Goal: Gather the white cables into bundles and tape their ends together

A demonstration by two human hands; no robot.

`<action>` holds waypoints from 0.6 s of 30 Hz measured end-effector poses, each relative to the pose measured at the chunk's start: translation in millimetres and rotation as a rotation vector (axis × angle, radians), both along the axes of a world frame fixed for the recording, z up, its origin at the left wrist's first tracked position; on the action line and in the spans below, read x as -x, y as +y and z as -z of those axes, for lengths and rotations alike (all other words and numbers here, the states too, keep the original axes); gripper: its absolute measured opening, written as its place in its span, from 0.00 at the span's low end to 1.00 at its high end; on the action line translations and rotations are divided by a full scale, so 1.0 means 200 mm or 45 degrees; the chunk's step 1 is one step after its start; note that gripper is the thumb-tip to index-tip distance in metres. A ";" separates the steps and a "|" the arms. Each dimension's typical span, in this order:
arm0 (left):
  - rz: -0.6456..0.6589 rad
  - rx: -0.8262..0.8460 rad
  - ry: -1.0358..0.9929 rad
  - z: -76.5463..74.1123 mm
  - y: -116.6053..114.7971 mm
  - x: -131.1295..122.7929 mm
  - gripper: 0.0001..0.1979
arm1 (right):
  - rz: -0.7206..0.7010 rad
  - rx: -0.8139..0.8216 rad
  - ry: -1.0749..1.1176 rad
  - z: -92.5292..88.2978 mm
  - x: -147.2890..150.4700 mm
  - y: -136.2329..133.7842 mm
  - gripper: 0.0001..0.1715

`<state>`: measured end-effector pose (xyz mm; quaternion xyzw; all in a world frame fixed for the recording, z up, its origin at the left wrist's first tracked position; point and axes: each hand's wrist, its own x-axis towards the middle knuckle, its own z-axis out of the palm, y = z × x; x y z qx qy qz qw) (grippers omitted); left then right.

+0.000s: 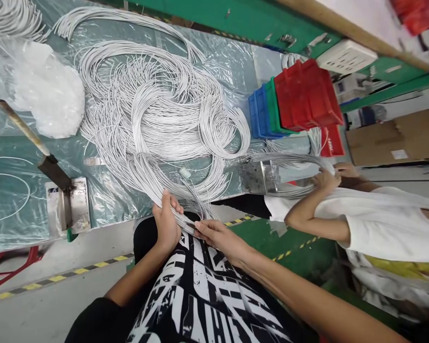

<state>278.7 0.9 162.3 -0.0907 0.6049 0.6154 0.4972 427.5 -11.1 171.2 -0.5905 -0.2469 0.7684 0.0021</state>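
Observation:
A bundle of thin white cables (152,183) runs from the pile on the table down to my lap. My left hand (167,219) is closed around this bundle near the table's front edge. Just right of it, my right hand (218,236) pinches the bundle's lower end, with the fingertips partly hidden. Behind both hands lies a large heap of coiled white cables (171,128). Loose cable ends hang over the edge close to my right hand. A small pale tag or spool (185,173) sits on the cables just beyond.
A metal fixture with a wooden-handled lever (62,190) stands at the left. Stacked red, green and blue bins (303,97) stand back right. At the right, a co-worker's hands (327,176) hold cables beside a metal block (259,177). A plastic bag (50,90) lies back left.

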 end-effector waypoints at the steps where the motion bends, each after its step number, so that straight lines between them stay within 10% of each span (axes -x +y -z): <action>1: 0.000 0.001 -0.015 0.00 -0.01 0.00 0.34 | -0.016 0.002 0.008 -0.01 0.00 0.00 0.54; 12: 0.086 0.082 0.034 -0.01 -0.03 0.17 0.39 | 0.098 -0.060 0.063 0.14 -0.05 -0.10 0.53; 18: 0.563 0.159 0.470 0.08 0.03 0.28 0.50 | 0.216 -0.439 0.194 0.23 -0.05 0.16 0.52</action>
